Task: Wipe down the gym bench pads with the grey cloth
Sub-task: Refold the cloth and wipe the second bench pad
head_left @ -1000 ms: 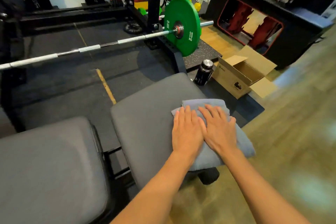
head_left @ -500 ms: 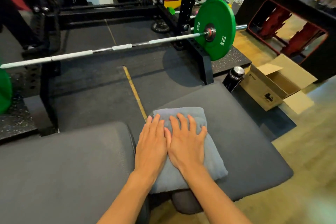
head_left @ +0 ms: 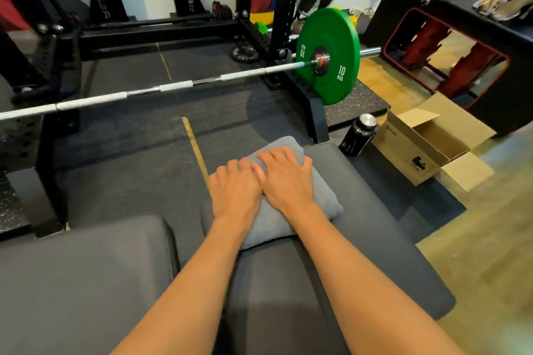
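Observation:
A folded grey cloth (head_left: 323, 196) lies on the far left corner of the dark grey seat pad (head_left: 375, 239). Both my hands press down on it side by side. My left hand (head_left: 235, 192) rests on the cloth's left part, fingers curled over the pad's far edge. My right hand (head_left: 285, 181) lies flat on the cloth's middle, fingers bent over its far end. The second, larger bench pad (head_left: 80, 282) sits to the left, separated by a narrow gap.
A barbell (head_left: 173, 86) with a green 10 kg plate (head_left: 328, 56) crosses behind the bench on a black rack. A black bottle (head_left: 359, 135) and an open cardboard box (head_left: 432, 141) stand on the floor at right. Another person's hand (head_left: 493, 7) rests on a black box far right.
Both hands have slid the cloth from the right side of the seat pad to its left, then forward to its far left corner. My fingers now curl over the far edge.

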